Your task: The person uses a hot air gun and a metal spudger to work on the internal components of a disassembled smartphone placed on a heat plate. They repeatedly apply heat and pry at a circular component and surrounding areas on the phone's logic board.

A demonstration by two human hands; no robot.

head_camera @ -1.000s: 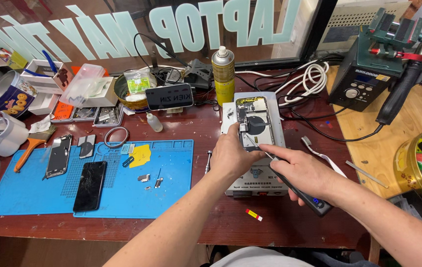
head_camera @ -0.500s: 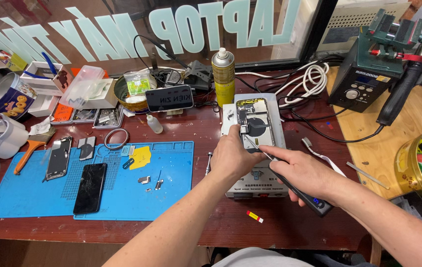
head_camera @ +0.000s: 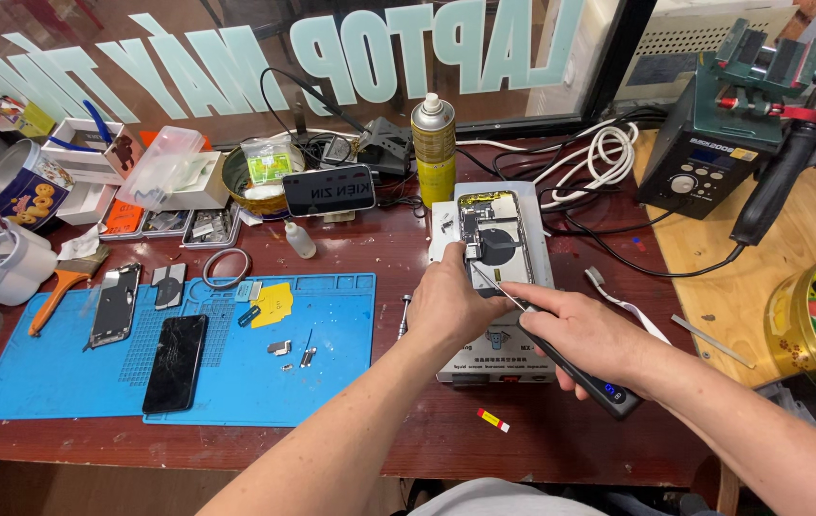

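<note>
An opened phone body lies on a grey heating plate at the middle of the red-brown bench. My left hand rests on the phone's near end and holds it down. My right hand grips a black electric screwdriver like a pen. Its thin bit touches the phone's lower part beside my left thumb.
A blue work mat on the left carries a cracked black phone screen, phone parts and small screws. A yellow spray can, white cables and a soldering station stand behind. A round tin sits at right.
Both hands stay on the phone and the plate; the screwdriver tip has barely shifted.
</note>
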